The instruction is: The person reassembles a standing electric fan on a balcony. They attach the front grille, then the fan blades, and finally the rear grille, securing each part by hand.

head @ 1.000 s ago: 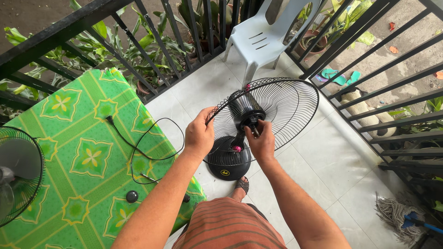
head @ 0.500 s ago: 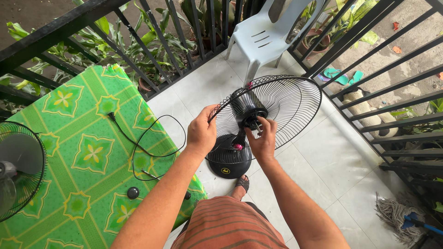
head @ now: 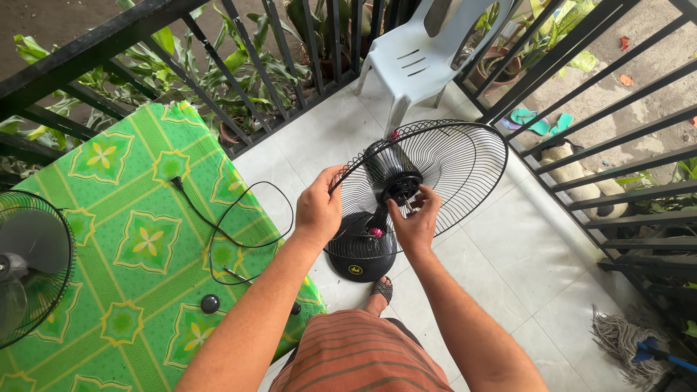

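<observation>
Fan grille [head: 465,167] btwn both hands [head: 319,210]

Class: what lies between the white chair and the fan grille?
In the head view, only bare floor tiles separate the white chair from the fan grille.

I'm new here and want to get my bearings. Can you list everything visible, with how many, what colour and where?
fan with rear grille: one, black, on the tiled floor, centre
fan base: one, black, round, on the floor
second fan: one, dark, left edge, on the table
tablecloth: one, green patterned, over the table at left
power cord: one, black, looped on the tablecloth
plastic chair: one, white, by the railing
railing: black bars, around the balcony
mop: one, grey, lower right
left hand: holding the grille rim
right hand: fingers at the fan hub
</observation>
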